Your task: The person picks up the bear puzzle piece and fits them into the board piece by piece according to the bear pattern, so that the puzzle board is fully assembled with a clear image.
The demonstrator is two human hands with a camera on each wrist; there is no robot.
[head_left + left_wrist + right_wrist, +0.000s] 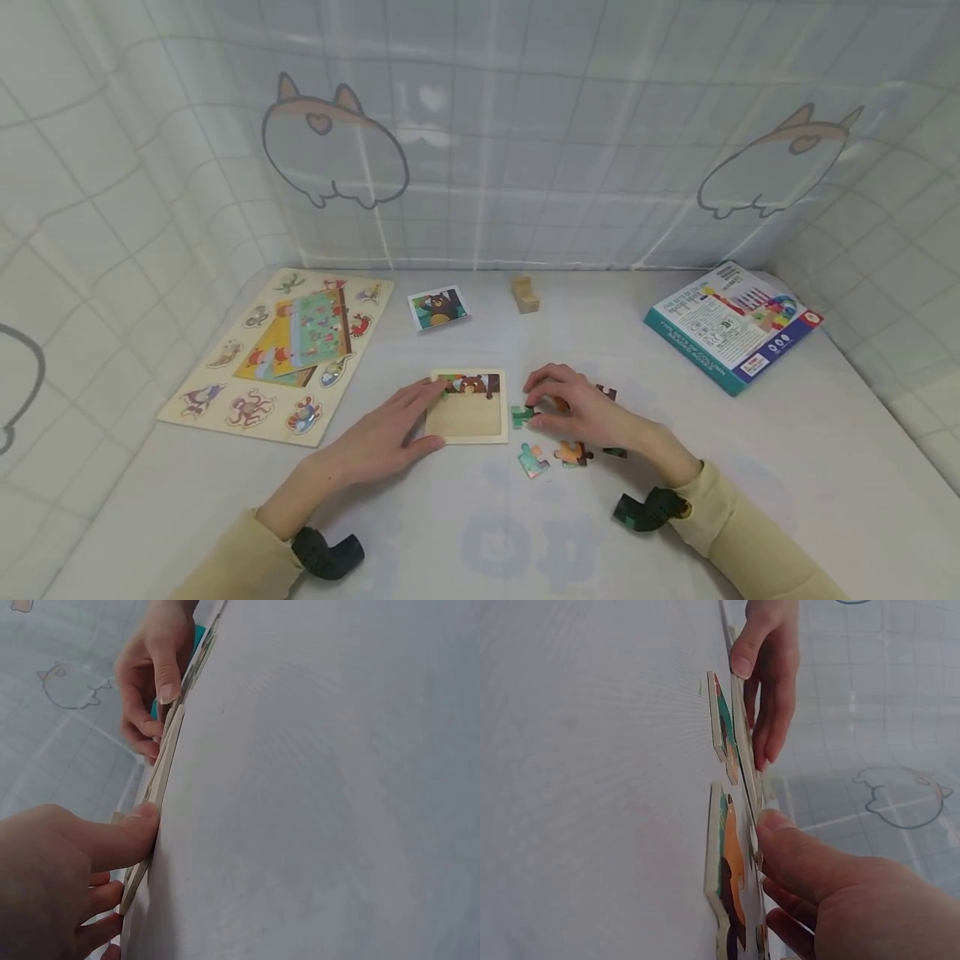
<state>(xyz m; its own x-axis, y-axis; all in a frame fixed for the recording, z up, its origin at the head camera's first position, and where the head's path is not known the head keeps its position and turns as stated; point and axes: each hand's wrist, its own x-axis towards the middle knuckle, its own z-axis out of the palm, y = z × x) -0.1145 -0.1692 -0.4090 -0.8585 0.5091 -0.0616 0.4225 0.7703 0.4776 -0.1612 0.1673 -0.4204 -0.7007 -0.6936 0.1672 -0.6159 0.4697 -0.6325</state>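
A wooden puzzle tray point(467, 417) lies at the middle of the table, with a bear picture strip along its far side. My left hand point(386, 433) holds the tray's left side, its thumb by the near corner and its fingertips on the far part. Just right of the tray, my right hand point(577, 408) pinches a green puzzle piece point(519, 417) between thumb and fingers. A teal and orange piece point(532, 461) and an orange bear piece point(573, 453) lie nearer to me. Other pieces are partly hidden under the right hand.
At the left lies a sea-animal board point(247, 408) with picture cards point(300, 333) on top. A bear card point(438, 307) and a small wooden block point(525, 294) stand farther back. The boxed set point(731, 325) lies at the right, near the curtain point(480, 167).
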